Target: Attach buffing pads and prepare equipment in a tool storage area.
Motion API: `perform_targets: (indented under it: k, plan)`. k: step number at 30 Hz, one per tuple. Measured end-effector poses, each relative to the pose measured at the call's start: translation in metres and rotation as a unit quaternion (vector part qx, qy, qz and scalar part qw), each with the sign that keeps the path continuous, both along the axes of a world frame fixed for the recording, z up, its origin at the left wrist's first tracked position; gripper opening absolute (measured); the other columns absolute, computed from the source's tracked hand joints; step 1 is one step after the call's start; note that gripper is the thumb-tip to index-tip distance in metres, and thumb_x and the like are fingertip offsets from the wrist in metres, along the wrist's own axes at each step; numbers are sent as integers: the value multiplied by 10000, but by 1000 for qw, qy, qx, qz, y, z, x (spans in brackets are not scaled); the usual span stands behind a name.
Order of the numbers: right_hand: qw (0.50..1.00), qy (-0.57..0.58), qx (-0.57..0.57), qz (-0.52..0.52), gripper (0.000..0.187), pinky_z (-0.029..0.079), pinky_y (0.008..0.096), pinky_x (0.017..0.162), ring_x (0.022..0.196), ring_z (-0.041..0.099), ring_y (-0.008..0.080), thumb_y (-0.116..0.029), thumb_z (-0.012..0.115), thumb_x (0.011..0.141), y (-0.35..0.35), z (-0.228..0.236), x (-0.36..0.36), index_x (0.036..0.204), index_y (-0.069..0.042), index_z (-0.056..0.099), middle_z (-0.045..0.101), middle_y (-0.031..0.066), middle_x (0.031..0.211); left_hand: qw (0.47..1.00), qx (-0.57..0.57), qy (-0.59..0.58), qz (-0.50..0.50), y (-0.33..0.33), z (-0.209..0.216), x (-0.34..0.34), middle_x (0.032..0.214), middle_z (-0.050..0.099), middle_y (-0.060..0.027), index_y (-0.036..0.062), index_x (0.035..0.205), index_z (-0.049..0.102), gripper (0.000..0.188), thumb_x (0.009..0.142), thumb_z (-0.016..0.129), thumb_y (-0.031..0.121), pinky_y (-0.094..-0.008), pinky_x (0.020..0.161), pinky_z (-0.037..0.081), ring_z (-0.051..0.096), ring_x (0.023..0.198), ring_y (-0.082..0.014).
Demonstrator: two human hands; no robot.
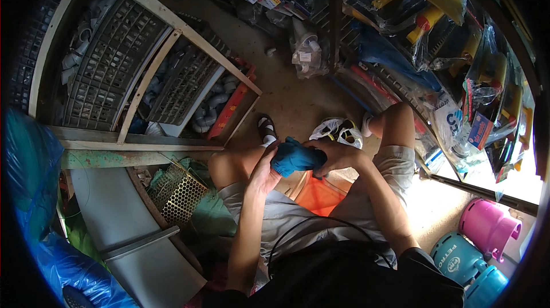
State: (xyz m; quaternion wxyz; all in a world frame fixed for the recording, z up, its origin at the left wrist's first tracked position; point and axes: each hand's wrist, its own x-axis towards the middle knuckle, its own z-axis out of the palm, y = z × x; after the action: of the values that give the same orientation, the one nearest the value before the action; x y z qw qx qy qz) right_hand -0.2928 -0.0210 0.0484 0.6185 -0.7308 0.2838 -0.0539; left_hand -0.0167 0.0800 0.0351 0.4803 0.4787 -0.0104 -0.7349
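Note:
Above my lap both hands are closed around a bundled blue cloth-like thing. My left hand grips its left side, with the palm turned up beneath it. At its right end, my right hand has its fingers closed at a dark part whose kind I cannot make out. It is unclear whether the blue thing is a rag or a glove, or whether it covers something. Beyond my hands, on the floor between my feet, sits a white plastic bag with black and yellow items in it. Something orange shows between my thighs.
To the left, a wooden-framed rack holds dark crates and grey pipe fittings. Shelves on the right carry bagged yellow-and-red tools. Pink and teal gas cylinders stand at lower right. A perforated metal basket lies by my left knee.

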Motion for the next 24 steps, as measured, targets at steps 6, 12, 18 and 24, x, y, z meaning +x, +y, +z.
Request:
perform_targets:
  k: [6,12,18,24]
  plan:
    - [975,196,-101,18,663,506,403,1051,1125,725,272,-412,690,879,-11,18,-10,1433,-49,659,775,200,1116,994,-10,-97,-57,-3,17,8,1242,732,-14,113,1397,665,339,1161,510,300,-374,917,618,718,1132,-135]
    - [930,-84,254,-251,574,533,372,1066,1243,670,248,-235,677,947,-6,30,-4,1482,-41,608,700,160,1340,956,-56,-244,-153,-6,59,15,1324,662,-5,71,1426,653,422,1110,616,348,-321,988,576,679,1163,-121]
    - [780,-125,508,-343,354,645,354,895,926,774,199,-323,740,1000,-7,32,2,1201,-31,734,793,100,1075,848,-185,-364,-337,0,73,15,1096,665,-17,-21,1344,646,470,957,831,172,-255,897,514,610,935,-107]
    - [788,-131,530,-285,647,574,360,1017,1156,705,233,-390,825,941,-7,41,-3,1420,-15,606,709,133,1298,935,-155,-282,-151,6,63,12,1326,702,-94,16,1358,657,492,1008,728,354,-398,1069,511,658,1221,-200]
